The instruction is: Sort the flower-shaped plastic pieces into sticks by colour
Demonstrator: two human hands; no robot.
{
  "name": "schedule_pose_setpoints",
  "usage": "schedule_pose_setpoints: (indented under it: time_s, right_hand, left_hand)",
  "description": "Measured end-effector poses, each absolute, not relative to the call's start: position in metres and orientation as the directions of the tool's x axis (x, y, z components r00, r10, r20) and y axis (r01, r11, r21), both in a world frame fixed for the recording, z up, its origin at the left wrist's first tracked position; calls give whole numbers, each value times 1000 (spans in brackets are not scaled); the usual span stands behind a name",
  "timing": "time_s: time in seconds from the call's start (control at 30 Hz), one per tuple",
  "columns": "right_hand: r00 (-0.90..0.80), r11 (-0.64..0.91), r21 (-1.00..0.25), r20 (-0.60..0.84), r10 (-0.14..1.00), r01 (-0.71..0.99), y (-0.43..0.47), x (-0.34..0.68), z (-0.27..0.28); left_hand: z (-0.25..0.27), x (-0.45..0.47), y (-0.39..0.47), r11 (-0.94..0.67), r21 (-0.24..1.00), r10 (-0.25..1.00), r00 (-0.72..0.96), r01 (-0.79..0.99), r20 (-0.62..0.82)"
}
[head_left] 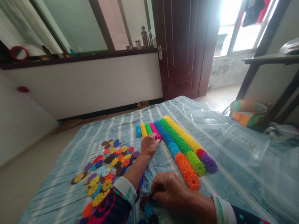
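Observation:
My left hand (150,144) is closed, its fingertips at the near end of a short row of pink notched plastic discs (156,130). Whatever it may hold is hidden by the fingers. Beside that row lie short green (148,128), yellow (143,130) and blue (138,131) rows. My right hand (171,191) is lower down, thumb and fingers pinched on a dark brown notched disc (149,197). Just under it lies a blue disc (149,209). Loose discs of many colours (107,168) are scattered left of my left forearm, which covers some of them.
Right of my hands lie three long rows, one ending in orange (188,169), one in lime green (196,163), one in purple (209,162). Clear plastic containers (245,144) stand along the right side of the striped cloth (70,186). A door (181,46) is beyond.

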State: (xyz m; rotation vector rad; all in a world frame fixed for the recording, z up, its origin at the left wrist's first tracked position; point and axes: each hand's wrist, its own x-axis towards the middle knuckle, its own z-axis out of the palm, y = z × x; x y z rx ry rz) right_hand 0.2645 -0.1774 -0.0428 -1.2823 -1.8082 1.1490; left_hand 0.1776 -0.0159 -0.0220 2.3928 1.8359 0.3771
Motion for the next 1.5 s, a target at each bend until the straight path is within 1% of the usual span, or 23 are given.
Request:
schedule_pose_setpoints:
  time_s: [0.17, 0.33, 0.47, 0.63, 0.7, 0.93, 1.13, 1.33, 1.4, 1.5]
  right_hand:
    - [-325, 136, -910, 1, 946, 392, -178, 265, -41]
    - [-326, 162, -921, 41, 945, 354, -179, 265, -46]
    - [-321, 161, -939, 58, 945, 303, -179, 266, -53]
    - [-341, 190, -927, 73, 937, 322, -181, 270, -58]
    - [-348, 198, -920, 74, 935, 337, -182, 272, -59]
    - [-350, 202, -905, 63, 935, 376, -185, 274, -64]
    - [-354, 179, -917, 45, 934, 356, -186, 276, -72]
    - [-358, 179, -920, 46, 933, 349, -185, 278, -75]
    - [-357, 191, -909, 50, 933, 370, -185, 278, -75]
    - [-356, 188, -908, 46, 933, 375, -184, 278, -72]
  left_hand:
    - [-20, 184, -18, -284, 198, 955, 258, 938, 149]
    - [-5, 165, -22, -298, 205, 947, 261, 932, 187]
    - [10, 116, -33, -379, 267, 919, 326, 886, 221]
    - [17, 42, -75, -446, 345, 894, 427, 826, 135]
    - [16, 17, -97, -443, 363, 895, 428, 819, 127]
    - [-2, -41, -158, -316, 390, 938, 223, 865, 267]
    - [-18, -52, -180, -272, 465, 915, 77, 843, 395]
    - [-26, -62, -180, -184, 507, 898, -66, 842, 436]
    - [-30, -65, -179, -169, 500, 897, -78, 849, 435]
    - [-37, -69, -177, -180, 470, 900, -49, 864, 434]
